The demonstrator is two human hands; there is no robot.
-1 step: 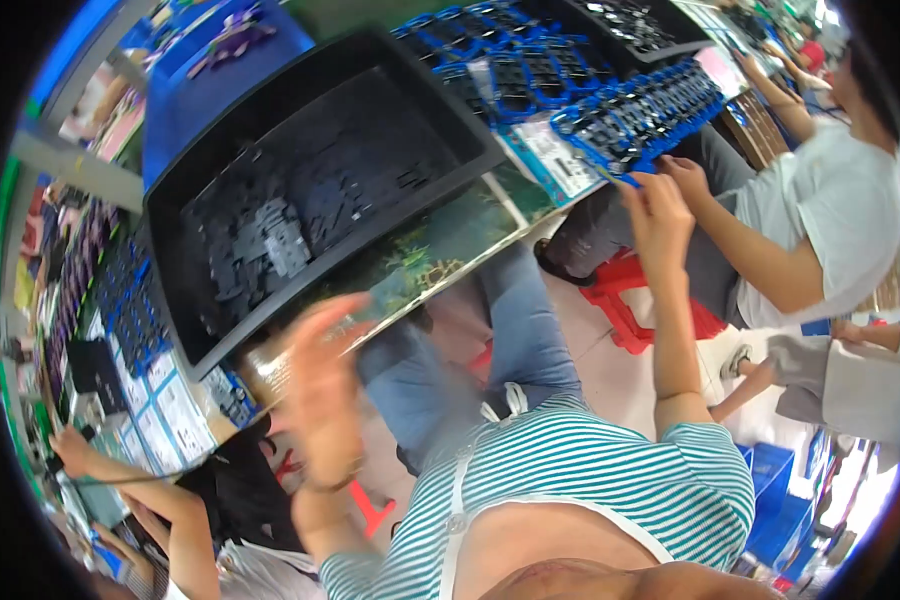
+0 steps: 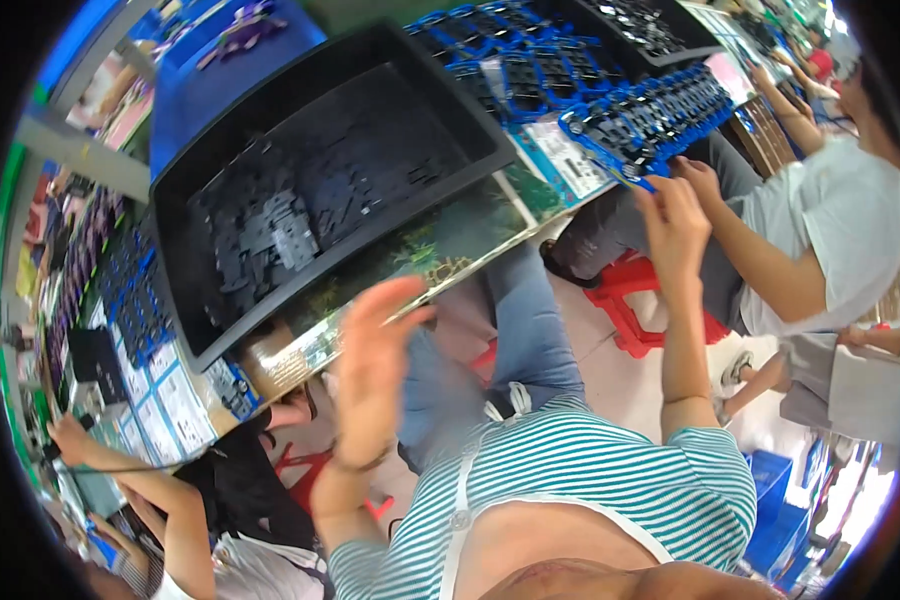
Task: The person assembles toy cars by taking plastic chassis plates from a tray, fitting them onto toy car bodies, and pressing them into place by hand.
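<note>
R hand [image 2: 675,220] is closed to a pinch on a small blue pc [image 2: 647,184], which sits at fingertip level beside the row of blue-black parts [image 2: 660,115] on the bench [image 2: 465,235]; L hand [image 2: 375,355] is open, fingers apart, blurred, w/ nothing visible in it, on the near side of the black tray [image 2: 400,224] & its loose dark pcs [image 2: 280,235]; R pinch prob. best kept light & steady, w/o dragging over the row; L fingers should clear the rim.
</note>
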